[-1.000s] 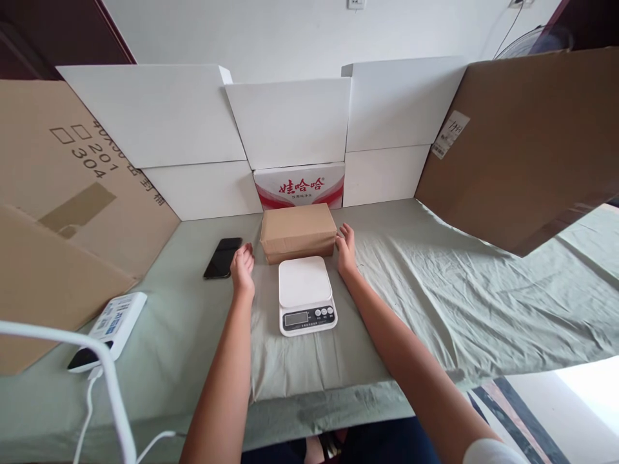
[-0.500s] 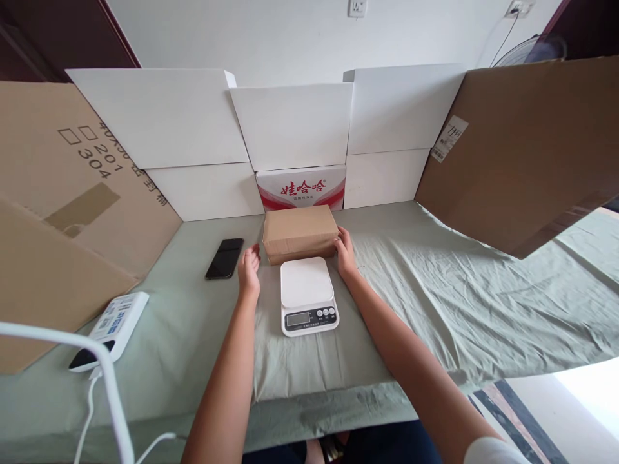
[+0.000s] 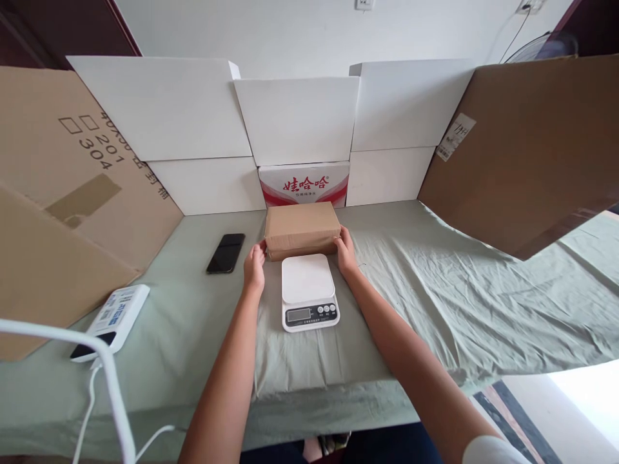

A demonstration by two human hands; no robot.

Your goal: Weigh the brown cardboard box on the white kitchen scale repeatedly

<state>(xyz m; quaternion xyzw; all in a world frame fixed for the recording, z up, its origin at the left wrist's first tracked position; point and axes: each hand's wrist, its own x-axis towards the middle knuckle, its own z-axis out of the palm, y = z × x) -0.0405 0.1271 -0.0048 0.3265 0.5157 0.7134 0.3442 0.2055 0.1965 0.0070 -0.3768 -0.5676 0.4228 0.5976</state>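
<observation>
A small brown cardboard box (image 3: 303, 225) rests on the green cloth, just behind a white digital kitchen scale (image 3: 309, 290). My right hand (image 3: 345, 251) grips the box's right end, thumb on the near side. At the left end, the fingertips of my left hand (image 3: 255, 265) press against the box's lower front corner. Both hands hold the box between them. Nothing sits on the scale's platform, and its display (image 3: 298, 315) looks blank.
A black phone (image 3: 225, 253) lies left of my left hand. Farther left are a white power strip (image 3: 123, 316) and a white cable (image 3: 113, 386). White boxes (image 3: 297, 119) line the back, with large brown cartons (image 3: 522, 148) at the sides.
My left hand has moved right and now meets the box's left end, where there was a gap before. The right hand stays on the box. The view has shifted slightly.
</observation>
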